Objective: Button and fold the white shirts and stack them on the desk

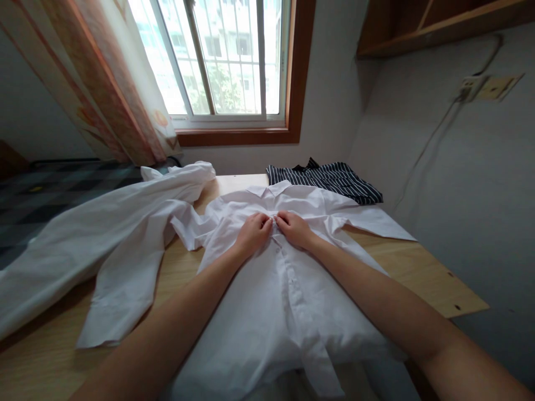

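A white button-up shirt [246, 312] lies front side up, its collar toward the window and its lower hem hanging over the near table edge. My left hand [256, 231] and my right hand [292, 227] meet at the front opening, a little below the collar. Each hand pinches the shirt's front edge between closed fingertips; a button there is too small to make out. Below my hands the front placket runs loose and wavy, with its two edges apart near the hem.
The shirt rests on a light wooden table [412, 267]. White trousers or a similar long white garment [104, 223] lie along the left. A folded black striped shirt [326, 179] sits at the back right. Beyond are a window [225, 61], a curtain [112, 72] and a wall socket [472, 88].
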A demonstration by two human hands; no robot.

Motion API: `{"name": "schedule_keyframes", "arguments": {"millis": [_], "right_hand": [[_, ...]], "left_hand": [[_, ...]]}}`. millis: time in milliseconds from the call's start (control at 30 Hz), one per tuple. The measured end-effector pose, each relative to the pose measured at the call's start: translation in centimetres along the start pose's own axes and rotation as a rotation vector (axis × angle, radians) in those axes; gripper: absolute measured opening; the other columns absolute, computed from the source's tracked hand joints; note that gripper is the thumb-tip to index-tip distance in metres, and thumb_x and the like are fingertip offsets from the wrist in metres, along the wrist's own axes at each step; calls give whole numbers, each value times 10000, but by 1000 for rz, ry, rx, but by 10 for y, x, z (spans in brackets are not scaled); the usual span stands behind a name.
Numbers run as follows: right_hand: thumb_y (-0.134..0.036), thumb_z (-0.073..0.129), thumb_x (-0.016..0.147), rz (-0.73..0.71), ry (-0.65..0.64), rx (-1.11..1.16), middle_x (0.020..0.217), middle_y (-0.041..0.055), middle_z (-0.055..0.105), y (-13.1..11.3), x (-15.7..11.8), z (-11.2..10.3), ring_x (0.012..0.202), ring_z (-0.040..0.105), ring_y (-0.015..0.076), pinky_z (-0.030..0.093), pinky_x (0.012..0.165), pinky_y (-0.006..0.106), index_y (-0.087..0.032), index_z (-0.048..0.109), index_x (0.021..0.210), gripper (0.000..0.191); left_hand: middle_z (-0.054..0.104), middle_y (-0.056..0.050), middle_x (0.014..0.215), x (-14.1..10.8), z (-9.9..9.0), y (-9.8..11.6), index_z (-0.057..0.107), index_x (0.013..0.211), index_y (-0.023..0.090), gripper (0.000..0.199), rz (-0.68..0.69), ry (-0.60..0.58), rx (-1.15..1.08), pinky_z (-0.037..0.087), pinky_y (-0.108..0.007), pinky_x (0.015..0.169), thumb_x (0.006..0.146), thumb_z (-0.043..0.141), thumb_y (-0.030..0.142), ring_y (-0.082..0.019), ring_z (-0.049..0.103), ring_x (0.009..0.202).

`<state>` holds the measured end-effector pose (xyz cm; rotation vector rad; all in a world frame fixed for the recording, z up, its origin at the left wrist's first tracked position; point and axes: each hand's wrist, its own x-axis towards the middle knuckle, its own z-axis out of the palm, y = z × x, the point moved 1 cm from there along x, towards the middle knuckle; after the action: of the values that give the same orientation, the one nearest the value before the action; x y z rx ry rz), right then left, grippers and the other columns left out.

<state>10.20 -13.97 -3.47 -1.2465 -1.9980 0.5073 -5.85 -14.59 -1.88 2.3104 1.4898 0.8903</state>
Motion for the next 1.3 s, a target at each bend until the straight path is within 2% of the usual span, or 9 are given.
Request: {"name": "schedule_keyframes", "arguments": {"millis": [233, 400, 733, 867, 967, 1100, 1200, 1300], "right_hand": [[-361, 436, 936, -2, -17, 53, 716, -7, 586, 4, 1, 0, 722, 512, 156, 345, 683, 256, -208, 532, 728, 276], [-345, 423, 952, -3, -43, 30, 725, -2, 600, 3, 2, -2, 720, 514, 152, 341, 676, 254, -198, 544, 723, 297], [-248, 409, 1008, 4, -113, -287, 925, 60, 700, -13, -5, -7, 823, 588, 178, 350, 718, 269, -186, 630, 890, 258], [-253, 405, 1013, -15, -135, -359, 931, 67, 714, -21, -11, -11, 829, 609, 192, 345, 701, 281, -195, 642, 898, 269], [-292, 430, 1002, -34, -90, -355, 882, 57, 711, -26, -12, -19, 793, 607, 194, 323, 663, 284, -205, 643, 844, 280], [-296, 436, 987, 13, 92, -360, 834, 53, 687, -22, -7, -38, 763, 591, 191, 321, 646, 281, -205, 644, 813, 286], [-268, 446, 970, 64, 213, -373, 913, 66, 688, -7, -2, -51, 824, 600, 200, 367, 680, 277, -199, 662, 878, 245], [-198, 502, 918, 109, 252, -407, 1065, 89, 688, 13, 0, -61, 964, 609, 228, 422, 779, 292, -194, 681, 999, 196]], "left_hand": [[632, -18, 742, -1, 0, -3, 593, 704, 196, 162, -8, 12, -104, 456, -306, 730, 838, 542, 271, -180, 569, 750], [636, -27, 774, -1, -1, -3, 601, 724, 193, 146, 3, 5, -104, 478, -314, 752, 835, 542, 267, -186, 584, 784], [637, -57, 878, -5, -6, 2, 619, 787, 203, 141, 53, -12, 97, 488, -345, 848, 887, 535, 258, -212, 603, 881], [645, -63, 886, -2, -10, 0, 639, 829, 195, 129, 70, -1, 142, 483, -349, 863, 887, 534, 242, -219, 605, 896], [663, -73, 908, 1, -18, -3, 662, 874, 192, 174, 37, 52, 189, 477, -359, 888, 910, 520, 284, -229, 608, 915], [696, -95, 981, 5, -33, -16, 697, 919, 192, 214, -39, 107, 285, 462, -374, 943, 911, 513, 300, -255, 608, 996], [706, -103, 1151, 6, -39, -31, 706, 1084, 182, 288, -42, 70, 358, 426, -383, 1023, 907, 488, 251, -266, 594, 1117], [679, -111, 1272, 4, -39, -43, 657, 1244, 160, 388, -69, -3, 439, 402, -380, 1061, 940, 447, 275, -268, 578, 1199]]}}
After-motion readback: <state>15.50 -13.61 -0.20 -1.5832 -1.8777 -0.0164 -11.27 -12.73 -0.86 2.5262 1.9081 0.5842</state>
